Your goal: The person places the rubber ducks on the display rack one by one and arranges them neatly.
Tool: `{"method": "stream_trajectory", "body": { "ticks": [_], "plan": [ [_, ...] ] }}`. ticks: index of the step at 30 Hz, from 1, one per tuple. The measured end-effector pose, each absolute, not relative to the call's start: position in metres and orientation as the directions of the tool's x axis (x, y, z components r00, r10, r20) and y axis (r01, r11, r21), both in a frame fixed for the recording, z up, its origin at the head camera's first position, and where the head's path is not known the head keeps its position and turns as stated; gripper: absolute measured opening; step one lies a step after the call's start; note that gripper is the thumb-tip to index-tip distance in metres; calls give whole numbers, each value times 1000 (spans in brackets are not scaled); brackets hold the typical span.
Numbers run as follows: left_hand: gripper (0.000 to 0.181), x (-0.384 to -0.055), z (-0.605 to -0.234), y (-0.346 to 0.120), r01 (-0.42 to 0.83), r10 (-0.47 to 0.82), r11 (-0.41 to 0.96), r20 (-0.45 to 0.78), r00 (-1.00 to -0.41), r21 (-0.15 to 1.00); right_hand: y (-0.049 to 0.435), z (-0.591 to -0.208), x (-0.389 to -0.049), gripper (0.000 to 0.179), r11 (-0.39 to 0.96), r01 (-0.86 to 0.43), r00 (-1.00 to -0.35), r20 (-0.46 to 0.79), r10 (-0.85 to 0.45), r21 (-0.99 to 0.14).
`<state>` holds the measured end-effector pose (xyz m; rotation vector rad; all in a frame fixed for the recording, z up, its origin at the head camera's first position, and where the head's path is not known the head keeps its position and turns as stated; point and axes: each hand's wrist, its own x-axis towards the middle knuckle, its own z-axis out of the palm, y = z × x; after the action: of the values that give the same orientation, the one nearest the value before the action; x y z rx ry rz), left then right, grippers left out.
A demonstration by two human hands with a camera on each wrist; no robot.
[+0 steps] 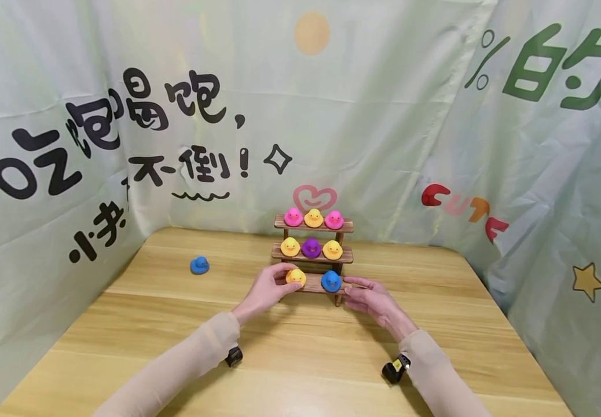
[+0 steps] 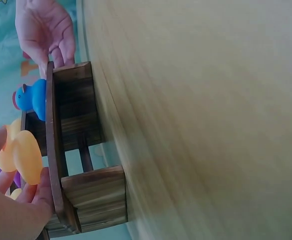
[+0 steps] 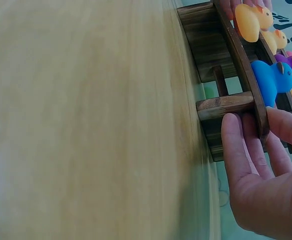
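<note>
My left hand point(image 1: 265, 289) pinches a yellow rubber duck point(image 1: 296, 278) at the left end of the bottom tier of a wooden stepped stand point(image 1: 313, 284). In the left wrist view, thumb and fingers are on either side of that duck point(image 2: 28, 156), close over the board. A blue rubber duck point(image 1: 331, 282) sits on the right of the same tier. My right hand point(image 1: 378, 301) holds the tier's right end; in the right wrist view its thumb lies at the top of the board and its fingers point(image 3: 231, 142) reach below.
The middle tier bears a purple duck point(image 1: 311, 248) between two yellow ones; the top tier bears a yellow duck point(image 1: 313, 218) between two pink ones. Another blue duck point(image 1: 200, 265) lies on the wooden table point(image 1: 300, 359) to the left. A printed curtain point(image 1: 373, 116) hangs behind the table.
</note>
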<state>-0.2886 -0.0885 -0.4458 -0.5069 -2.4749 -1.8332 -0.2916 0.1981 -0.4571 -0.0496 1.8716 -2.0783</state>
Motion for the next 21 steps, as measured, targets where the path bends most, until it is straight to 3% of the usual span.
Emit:
{"method": "stream_trajectory", "body": {
  "ticks": [21],
  "plan": [
    [29, -306, -449, -68, 375, 327, 431, 245, -913, 821, 199, -458, -291, 53, -60, 219, -941, -195, -278, -974]
  ]
}}
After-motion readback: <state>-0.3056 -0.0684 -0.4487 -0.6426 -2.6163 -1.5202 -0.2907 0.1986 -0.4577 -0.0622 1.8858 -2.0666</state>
